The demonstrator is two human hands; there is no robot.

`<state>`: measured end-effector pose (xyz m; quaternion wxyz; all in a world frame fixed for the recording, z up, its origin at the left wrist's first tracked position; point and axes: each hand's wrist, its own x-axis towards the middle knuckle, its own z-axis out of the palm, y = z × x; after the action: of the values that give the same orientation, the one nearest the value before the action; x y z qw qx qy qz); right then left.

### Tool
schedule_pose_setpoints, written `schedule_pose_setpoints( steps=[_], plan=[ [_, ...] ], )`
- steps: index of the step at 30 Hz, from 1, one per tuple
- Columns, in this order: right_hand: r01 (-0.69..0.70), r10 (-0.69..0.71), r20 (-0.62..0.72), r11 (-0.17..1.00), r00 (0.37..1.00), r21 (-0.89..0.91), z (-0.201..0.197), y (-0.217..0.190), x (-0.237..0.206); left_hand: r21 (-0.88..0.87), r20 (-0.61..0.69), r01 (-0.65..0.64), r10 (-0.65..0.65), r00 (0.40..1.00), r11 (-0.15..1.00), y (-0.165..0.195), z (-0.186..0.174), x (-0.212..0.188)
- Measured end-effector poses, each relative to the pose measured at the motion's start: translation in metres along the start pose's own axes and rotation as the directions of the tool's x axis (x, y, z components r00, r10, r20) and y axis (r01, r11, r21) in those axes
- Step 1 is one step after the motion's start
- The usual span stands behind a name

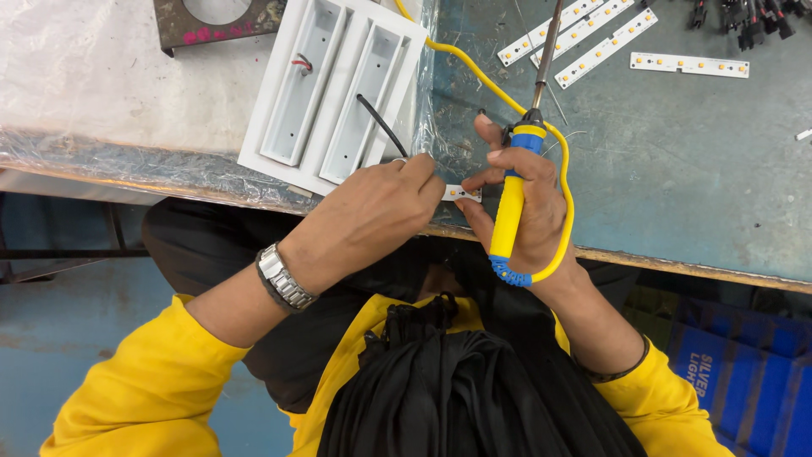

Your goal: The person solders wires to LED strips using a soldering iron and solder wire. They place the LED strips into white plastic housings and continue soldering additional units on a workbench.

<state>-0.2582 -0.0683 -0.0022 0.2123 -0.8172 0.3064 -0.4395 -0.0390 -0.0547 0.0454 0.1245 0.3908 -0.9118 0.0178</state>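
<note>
My left hand [385, 211] pinches one end of a short white LED strip [463, 193] at the near edge of the bench. My right hand [520, 199] holds the other end with thumb and fingertips, and also grips a soldering iron [510, 203] with a yellow and blue handle. The iron's metal shaft [548, 51] points away from me, off the strip. Its yellow cable [474, 72] loops round my right wrist and runs off to the far side. A steel watch is on my left wrist.
A white two-channel lamp housing [334, 89] with a black wire and a red wire lies just beyond my left hand, on plastic sheeting [101, 76]. Several LED strips [592, 38] and black connectors [753, 17] lie at the far right. Blue crates [744, 364] stand under the bench.
</note>
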Motion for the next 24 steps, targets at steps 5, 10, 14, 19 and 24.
schedule_pose_setpoints(
  steps=[5, 10, 14, 19, 24],
  plan=[
    [-0.019, 0.019, 0.004, 1.000, 1.000, 0.017, 0.0010, -0.0006, 0.0002, 0.038, 0.016, -0.010, 0.010, 1.000, 0.999, -0.0008, -0.0017, 0.0018],
    [-0.025, 0.024, 0.010, 0.999, 1.000, 0.036, 0.0009, -0.0013, -0.0003, 0.044, 0.030, -0.023, 0.022, 0.999, 0.999, -0.0010, -0.0026, 0.0018],
    [-0.030, 0.029, 0.011, 0.998, 1.000, 0.054, 0.0016, -0.0015, -0.0007, 0.022, 0.029, -0.019, 0.018, 0.999, 1.000, -0.0012, -0.0027, 0.0017],
    [-0.024, 0.023, 0.018, 0.999, 1.000, 0.041, 0.0015, -0.0009, -0.0008, 0.031, 0.003, -0.017, 0.017, 1.000, 0.999, -0.0023, -0.0039, -0.0013],
    [-0.013, 0.012, 0.020, 0.999, 1.000, 0.039, 0.0003, 0.0000, -0.0009, 0.021, 0.002, -0.037, 0.037, 0.999, 0.999, -0.0031, -0.0044, -0.0015]
  ],
)
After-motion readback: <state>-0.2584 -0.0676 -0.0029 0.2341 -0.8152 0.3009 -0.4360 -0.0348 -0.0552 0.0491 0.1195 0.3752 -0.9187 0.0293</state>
